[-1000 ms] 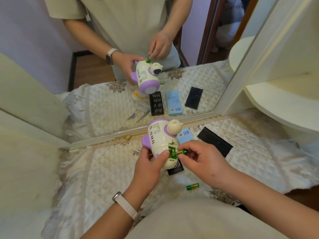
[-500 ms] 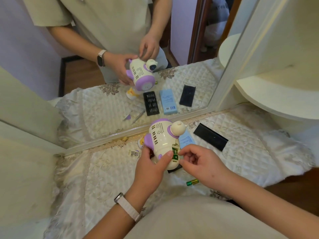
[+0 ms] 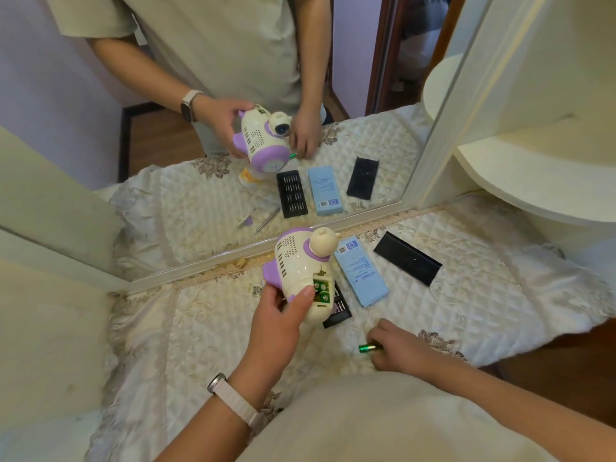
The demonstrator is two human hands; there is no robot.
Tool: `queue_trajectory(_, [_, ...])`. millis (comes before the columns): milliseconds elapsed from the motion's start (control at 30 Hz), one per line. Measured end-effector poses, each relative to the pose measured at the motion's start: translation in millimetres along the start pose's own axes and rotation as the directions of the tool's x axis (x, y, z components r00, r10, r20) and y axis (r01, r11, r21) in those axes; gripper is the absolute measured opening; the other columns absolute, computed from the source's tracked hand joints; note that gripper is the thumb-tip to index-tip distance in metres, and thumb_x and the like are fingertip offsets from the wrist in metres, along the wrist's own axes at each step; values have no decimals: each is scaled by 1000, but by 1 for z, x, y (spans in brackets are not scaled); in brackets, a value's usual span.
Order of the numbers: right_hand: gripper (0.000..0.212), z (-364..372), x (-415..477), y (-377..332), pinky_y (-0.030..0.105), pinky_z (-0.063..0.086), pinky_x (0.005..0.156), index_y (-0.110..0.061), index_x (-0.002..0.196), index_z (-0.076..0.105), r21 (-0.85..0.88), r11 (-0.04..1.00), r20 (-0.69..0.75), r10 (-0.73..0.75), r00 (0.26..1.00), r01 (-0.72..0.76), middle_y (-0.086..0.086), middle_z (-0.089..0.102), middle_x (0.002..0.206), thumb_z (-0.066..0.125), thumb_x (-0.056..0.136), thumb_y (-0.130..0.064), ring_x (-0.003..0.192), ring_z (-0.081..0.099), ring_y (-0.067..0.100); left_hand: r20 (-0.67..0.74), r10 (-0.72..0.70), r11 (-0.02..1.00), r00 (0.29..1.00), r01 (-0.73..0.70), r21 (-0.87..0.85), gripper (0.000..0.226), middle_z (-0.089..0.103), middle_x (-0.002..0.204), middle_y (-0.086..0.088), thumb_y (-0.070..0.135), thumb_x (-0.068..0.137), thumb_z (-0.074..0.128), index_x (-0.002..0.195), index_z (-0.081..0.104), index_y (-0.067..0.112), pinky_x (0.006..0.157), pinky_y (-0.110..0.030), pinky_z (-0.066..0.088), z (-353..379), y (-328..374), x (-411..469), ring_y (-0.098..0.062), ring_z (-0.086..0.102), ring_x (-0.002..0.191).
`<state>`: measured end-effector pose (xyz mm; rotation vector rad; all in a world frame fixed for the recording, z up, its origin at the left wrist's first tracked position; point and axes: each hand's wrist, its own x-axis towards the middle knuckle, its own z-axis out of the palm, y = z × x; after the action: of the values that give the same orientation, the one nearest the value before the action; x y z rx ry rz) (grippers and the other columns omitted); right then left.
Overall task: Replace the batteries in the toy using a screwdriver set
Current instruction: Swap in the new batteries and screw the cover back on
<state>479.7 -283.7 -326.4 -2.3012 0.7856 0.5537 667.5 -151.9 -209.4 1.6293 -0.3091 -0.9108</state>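
My left hand grips the cream and purple toy above the quilted cloth, thumb beside its open battery bay, where two green batteries sit. My right hand is down on the cloth at the lower right, fingers pinching a loose green battery. The black bit tray of the screwdriver set lies partly hidden under the toy.
A blue box and a black lid lie on the cloth right of the toy. A mirror stands behind, reflecting the screwdriver and a small purple cover. A white curved shelf juts in at right.
My right hand left the toy's battery bay and dropped to the cloth, taking hold of the loose green battery. The toy stays in my left hand.
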Motion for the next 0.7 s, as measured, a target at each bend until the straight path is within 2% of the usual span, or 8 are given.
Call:
queue_trajectory(100, [21,7,5,4,33,45,75,-14,105,60,-47,998,-18,-44,999,43,4,50,108,56,87,-25,90,57,23,-20,3,1000,1000,-3,-2,37,72,109,1,26,88,73,121,57,21,69,-15,53,-1,-1,0,-4,71,91])
queue_trajectory(233, [15,4,8,2,32,44,75,-15,99,58,-13,999,-14,-48,999,47,1,51,100,55,91,-27,89,57,22,-26,-2,1000,1000,2,3,35,72,109,1,24,90,70,122,57,20,66,-15,53,-1,-4,0,-5,71,90])
queue_trajectory(300, [5,0,6,0,28,43,73,-22,91,55,56,998,-34,-24,999,26,-5,51,92,56,91,-27,87,56,19,-29,-4,1000,1000,4,5,32,72,109,2,20,91,66,122,57,21,66,-15,53,-1,-5,-1,-4,71,90])
queue_trajectory(367, [9,-8,1,-4,22,39,69,-33,88,51,137,990,-80,-6,997,17,-9,53,89,57,92,-26,87,56,16,-32,-6,1000,999,6,9,32,72,109,2,20,91,65,122,57,21,65,-15,52,-1,-6,-2,-2,70,89])
queue_trajectory(467, [29,-26,-11,-16,8,35,74,-35,121,56,232,969,-107,-61,992,84,-15,53,101,54,96,-21,94,52,5,-31,-14,1000,999,14,4,32,72,108,3,24,91,65,122,57,22,60,-15,51,-2,-7,-2,0,70,86])
queue_trajectory(533, [34,-39,-17,-25,4,35,81,-31,129,55,253,957,-115,-118,986,143,-13,54,107,52,97,-19,99,51,5,-31,-18,1000,999,18,-4,33,72,109,3,27,91,65,122,57,23,64,-19,51,-2,-8,0,-6,70,91])
queue_trajectory(633, [23,-57,-22,-40,18,44,86,-31,118,57,356,926,-145,-75,987,122,-14,55,102,52,97,-21,95,55,5,-36,-27,999,999,26,-35,29,73,108,3,26,91,64,120,58,24,70,-26,50,-2,-7,2,-12,70,95])
queue_trajectory(700, [15,-69,-27,-52,17,45,78,-36,103,53,433,894,-177,-45,983,119,-13,57,96,55,96,-23,89,58,3,-31,-30,998,999,28,-50,26,73,104,6,25,92,63,117,59,25,68,-24,48,-2,-4,2,-6,70,90])
